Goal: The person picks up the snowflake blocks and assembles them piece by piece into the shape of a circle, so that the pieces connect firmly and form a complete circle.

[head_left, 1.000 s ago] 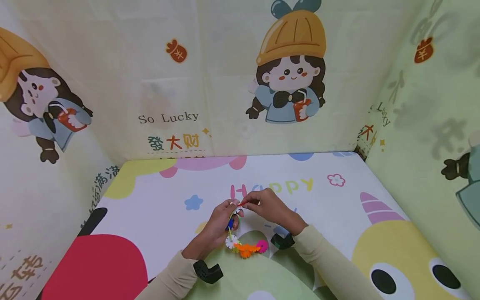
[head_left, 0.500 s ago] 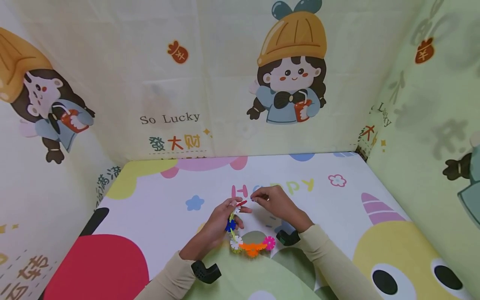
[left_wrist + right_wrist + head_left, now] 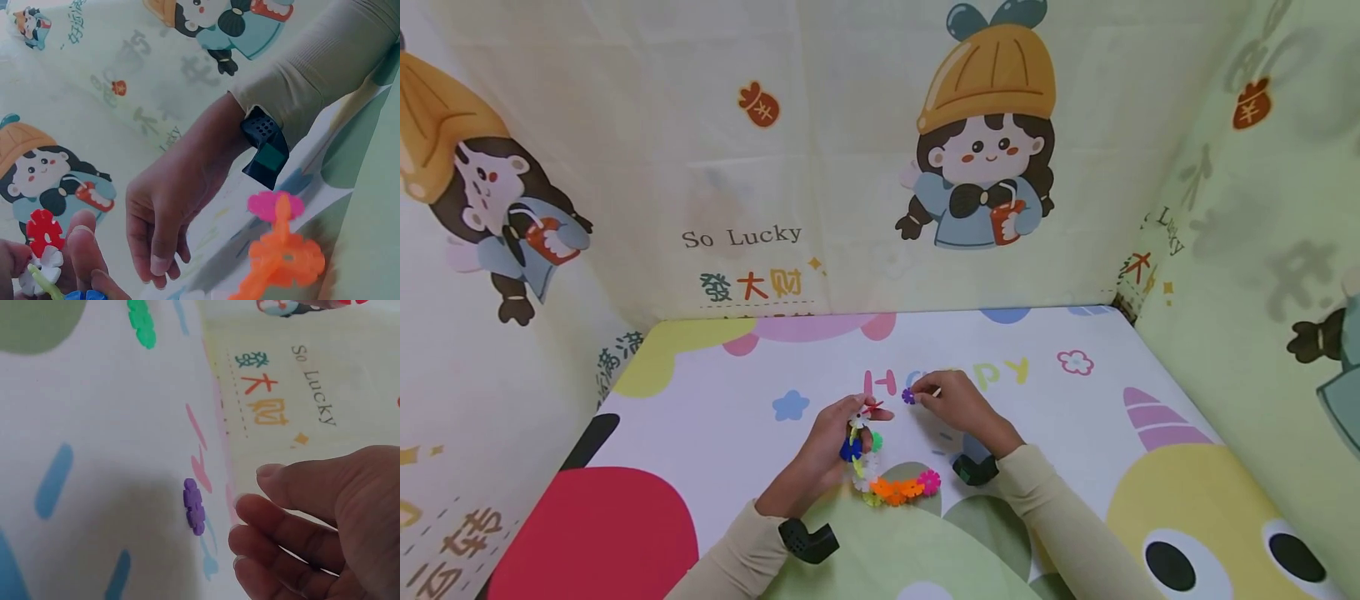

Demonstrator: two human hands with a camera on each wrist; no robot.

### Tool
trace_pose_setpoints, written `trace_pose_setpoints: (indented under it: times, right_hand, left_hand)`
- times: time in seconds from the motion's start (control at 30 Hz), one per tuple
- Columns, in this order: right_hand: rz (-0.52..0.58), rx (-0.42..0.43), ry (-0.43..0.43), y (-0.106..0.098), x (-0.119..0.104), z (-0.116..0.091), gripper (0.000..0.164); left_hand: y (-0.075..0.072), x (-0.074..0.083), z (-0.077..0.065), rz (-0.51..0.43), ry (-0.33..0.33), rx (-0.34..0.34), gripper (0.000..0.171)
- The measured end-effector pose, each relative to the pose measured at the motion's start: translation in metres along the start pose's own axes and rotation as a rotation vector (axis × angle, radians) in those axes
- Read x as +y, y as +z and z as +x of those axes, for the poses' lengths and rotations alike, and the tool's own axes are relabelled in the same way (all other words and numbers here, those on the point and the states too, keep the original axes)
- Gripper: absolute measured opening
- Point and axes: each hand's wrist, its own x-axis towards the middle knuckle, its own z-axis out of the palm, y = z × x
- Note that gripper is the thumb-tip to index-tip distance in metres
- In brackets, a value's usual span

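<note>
My left hand [image 3: 831, 442] grips one end of a chain of flower-shaped plastic interlocking pieces, pinching near a red piece [image 3: 45, 232] and a white piece [image 3: 41, 270]. A blue piece [image 3: 852, 450] follows below. The chain bends right through orange pieces [image 3: 895, 492] to a pink piece [image 3: 929, 482]. On the table, a loose purple piece [image 3: 194, 507] lies by the fingertips of my right hand [image 3: 958, 404]. In the right wrist view those fingers are loosely bent, apart from the purple piece. A green piece [image 3: 142, 324] also lies on the table, partly behind the chain in the head view.
The table is covered by a printed cloth [image 3: 1000, 433]. Behind it and at both sides hang cartoon-printed curtains [image 3: 850, 167]. A black strap-like strip [image 3: 595, 446] shows at the table's left edge. Each wrist wears a black camera [image 3: 808, 540].
My right hand has moved away from the red piece to the right, over to the purple piece, which now shows by its fingertips. The left hand has shifted slightly left with the chain.
</note>
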Motion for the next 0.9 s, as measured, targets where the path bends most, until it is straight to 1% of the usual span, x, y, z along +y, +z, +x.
trace_pose_setpoints:
  times: [0.07, 0.13, 0.27, 0.4, 0.57, 0.67, 0.77, 0.9]
  right_hand:
    - [0.000, 0.005, 0.018, 0.001, 0.003, 0.001, 0.015]
    - [0.002, 0.011, 0.040, 0.002, 0.005, 0.003, 0.017]
    - [0.021, 0.012, 0.085, 0.005, 0.009, 0.005, 0.021]
    - [0.041, -0.009, 0.120, 0.008, 0.014, 0.008, 0.020]
    - [0.058, -0.033, 0.168, 0.012, 0.020, 0.011, 0.020]
    - [0.066, -0.039, 0.195, 0.015, 0.022, 0.014, 0.021]
    - [0.054, -0.040, 0.201, 0.017, 0.023, 0.017, 0.021]
    - [-0.001, -0.049, 0.188, 0.021, 0.023, 0.022, 0.022]
  left_hand:
    - [0.000, 0.000, 0.000, -0.016, 0.003, -0.013, 0.031]
    - [0.000, 0.001, 0.000, -0.025, 0.001, -0.011, 0.032]
    - [0.000, 0.001, -0.001, -0.006, -0.001, 0.022, 0.035]
    - [-0.001, 0.001, 0.000, 0.024, 0.005, 0.054, 0.037]
    - [-0.002, 0.000, 0.000, 0.009, -0.004, 0.081, 0.033]
    - [-0.002, 0.000, 0.000, 0.007, -0.007, 0.082, 0.034]
    - [-0.002, 0.000, 0.000, 0.033, 0.001, 0.067, 0.040]
    - [-0.002, -0.001, 0.000, 0.077, 0.020, 0.062, 0.048]
